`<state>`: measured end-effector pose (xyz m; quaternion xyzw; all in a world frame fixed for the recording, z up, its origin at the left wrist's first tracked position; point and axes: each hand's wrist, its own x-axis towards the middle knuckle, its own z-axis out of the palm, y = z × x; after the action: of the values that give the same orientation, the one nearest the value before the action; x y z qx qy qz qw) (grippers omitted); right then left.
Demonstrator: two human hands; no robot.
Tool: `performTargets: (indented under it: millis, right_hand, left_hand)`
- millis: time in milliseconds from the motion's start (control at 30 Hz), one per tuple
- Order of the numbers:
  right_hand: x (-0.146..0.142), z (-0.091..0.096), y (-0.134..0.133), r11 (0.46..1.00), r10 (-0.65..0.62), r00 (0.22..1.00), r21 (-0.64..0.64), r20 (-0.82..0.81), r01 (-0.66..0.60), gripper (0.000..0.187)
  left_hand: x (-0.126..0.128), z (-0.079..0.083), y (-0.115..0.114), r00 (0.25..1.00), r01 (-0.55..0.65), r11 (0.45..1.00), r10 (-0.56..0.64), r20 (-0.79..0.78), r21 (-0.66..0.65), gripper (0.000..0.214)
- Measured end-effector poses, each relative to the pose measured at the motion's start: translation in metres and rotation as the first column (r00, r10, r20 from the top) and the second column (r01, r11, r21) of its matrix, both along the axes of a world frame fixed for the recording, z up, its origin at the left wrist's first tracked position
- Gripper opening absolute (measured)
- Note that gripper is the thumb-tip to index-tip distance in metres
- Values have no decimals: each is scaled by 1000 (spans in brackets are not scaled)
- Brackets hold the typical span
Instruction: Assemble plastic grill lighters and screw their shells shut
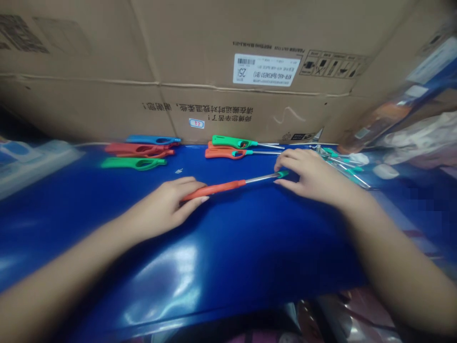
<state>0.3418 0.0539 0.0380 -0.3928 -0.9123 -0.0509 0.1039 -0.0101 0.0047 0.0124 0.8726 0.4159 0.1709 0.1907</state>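
My left hand (174, 200) is closed around the rear of an orange-red lighter handle (226, 187), holding it low over the blue table. A thin metal tube (260, 178) lines up with the handle's front end and meets it there. At the tube's far end is a teal plastic piece (283, 174), pinched between the thumb and fingers of my right hand (307, 174). Behind my hands lie a green lighter (228, 142) and an orange lighter (223, 152), both with metal tubes and teal triggers. Whether the held tube enters the handle is unclear.
Blue, red and green lighter handles (135, 163) without tubes lie at the back left. Several metal tubes with teal pieces (344, 166) are heaped right of my right hand. A cardboard wall (200, 62) bounds the blue table (228, 257); a bottle (382, 114) leans at right.
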Motion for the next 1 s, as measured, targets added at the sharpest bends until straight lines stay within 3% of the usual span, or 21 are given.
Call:
performTargets:
  millis: [233,367,467,633,767,1000]
  right_hand:
    - [3,-4,7,991,73,990,-106,-119,-86,13]
    - [-3,-3,1,947,124,968,-265,-218,-181,18]
    - [-7,-5,-3,937,118,966,-298,-230,-185,24]
    - [-8,-12,-3,969,106,975,-199,-198,-146,37]
    - [-9,-14,0,990,74,982,-109,-174,-94,15]
    - [-34,-27,-15,963,268,958,-16,-105,-271,26]
  left_hand:
    - [-3,-7,4,999,-22,997,25,-41,79,37]
    - [-3,-6,2,993,-33,982,53,-102,185,41]
    - [-3,-6,1,984,-36,955,86,-158,295,42]
    - [-1,-6,1,980,-58,945,116,-164,323,42]
    - [0,-7,1,981,-76,952,124,-147,296,41]
    - [9,-13,-7,991,-8,973,38,-129,231,40]
